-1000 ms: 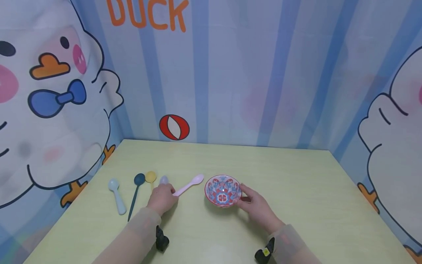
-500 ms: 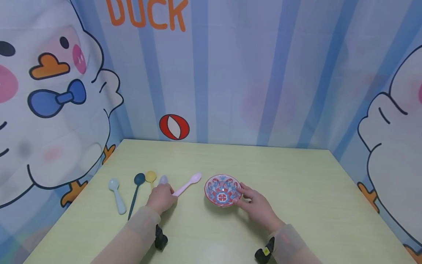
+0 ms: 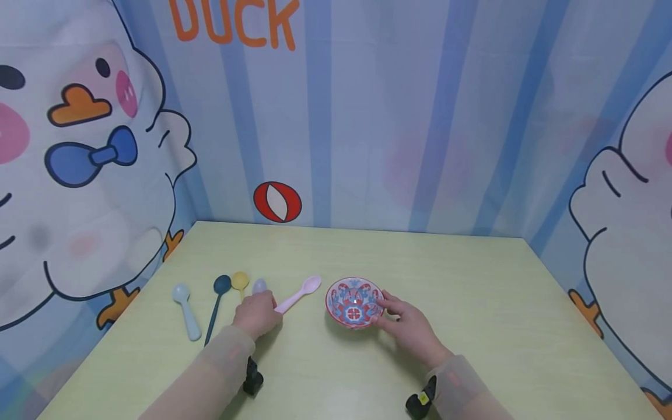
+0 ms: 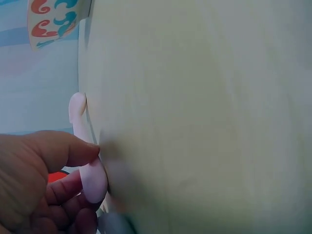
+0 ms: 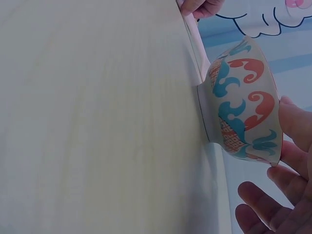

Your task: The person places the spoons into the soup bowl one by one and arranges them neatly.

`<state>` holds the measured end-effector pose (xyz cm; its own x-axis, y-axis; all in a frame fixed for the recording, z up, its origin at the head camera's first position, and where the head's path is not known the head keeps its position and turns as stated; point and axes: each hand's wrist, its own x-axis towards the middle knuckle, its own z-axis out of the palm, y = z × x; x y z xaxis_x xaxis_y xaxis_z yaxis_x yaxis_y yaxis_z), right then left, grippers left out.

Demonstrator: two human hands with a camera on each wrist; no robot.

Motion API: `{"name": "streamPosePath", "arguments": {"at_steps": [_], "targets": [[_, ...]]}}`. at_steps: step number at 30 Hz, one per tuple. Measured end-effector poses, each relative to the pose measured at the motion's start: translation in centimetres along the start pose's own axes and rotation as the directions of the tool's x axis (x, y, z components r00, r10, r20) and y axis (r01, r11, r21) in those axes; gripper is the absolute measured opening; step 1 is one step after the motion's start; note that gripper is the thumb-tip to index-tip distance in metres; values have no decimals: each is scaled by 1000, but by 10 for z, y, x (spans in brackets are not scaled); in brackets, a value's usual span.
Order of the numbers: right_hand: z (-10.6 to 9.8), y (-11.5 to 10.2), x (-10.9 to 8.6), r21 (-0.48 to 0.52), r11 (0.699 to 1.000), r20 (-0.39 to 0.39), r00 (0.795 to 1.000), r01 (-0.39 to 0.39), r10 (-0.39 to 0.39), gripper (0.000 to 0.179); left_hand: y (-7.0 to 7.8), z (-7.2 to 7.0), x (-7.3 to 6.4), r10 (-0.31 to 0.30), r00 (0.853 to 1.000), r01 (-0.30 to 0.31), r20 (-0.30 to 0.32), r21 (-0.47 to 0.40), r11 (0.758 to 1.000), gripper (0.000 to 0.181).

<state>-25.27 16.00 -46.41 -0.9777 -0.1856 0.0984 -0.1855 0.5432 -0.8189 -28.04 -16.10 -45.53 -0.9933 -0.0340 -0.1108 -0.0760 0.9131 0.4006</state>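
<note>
A pink spoon (image 3: 300, 293) lies slantwise on the table, its bowl end pointing away to the right. My left hand (image 3: 256, 315) pinches its handle end; in the left wrist view the thumb rests on the handle (image 4: 92, 181) with fingers curled beneath. To the right stands a small bowl (image 3: 354, 303) patterned in red and blue, upright on the table. Thumb and fingers of my right hand (image 3: 411, 331) grip its right rim, the lower fingers spread loose in the right wrist view. A lilac spoon (image 3: 259, 285) is partly hidden behind the left hand.
Left of the left hand lie a yellow spoon (image 3: 240, 280), a dark teal spoon (image 3: 221, 286) and a light blue spoon (image 3: 187, 315). The pale table (image 3: 446, 280) meets a blue striped backdrop (image 3: 367, 116) with duck drawings at its back and sides.
The pink spoon has shifted slightly left with my left hand, mostly in the first half second. My left forearm has moved a little left. The bowl and right hand stay nearly still.
</note>
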Motion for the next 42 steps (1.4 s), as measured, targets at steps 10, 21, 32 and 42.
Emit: {"name": "streamPosePath", "arguments": {"at_steps": [10,21,32,42], "targets": [[0,0,1,2,1000,-8,1000,4,-4,47,-1,-4,-5,-25,996,30,81,-59,998,13],[0,3,1,16,1000,-1,1000,13,-13,48,-5,-12,-5,-18,997,32,78,-188,982,13],[-1,1,0,11,1000,-5,1000,18,-18,49,-6,-13,-2,-64,998,55,-12,-380,923,21],[0,4,1,15,1000,-7,1000,21,-21,50,-3,1,0,-207,978,122,5,-821,557,26]]}}
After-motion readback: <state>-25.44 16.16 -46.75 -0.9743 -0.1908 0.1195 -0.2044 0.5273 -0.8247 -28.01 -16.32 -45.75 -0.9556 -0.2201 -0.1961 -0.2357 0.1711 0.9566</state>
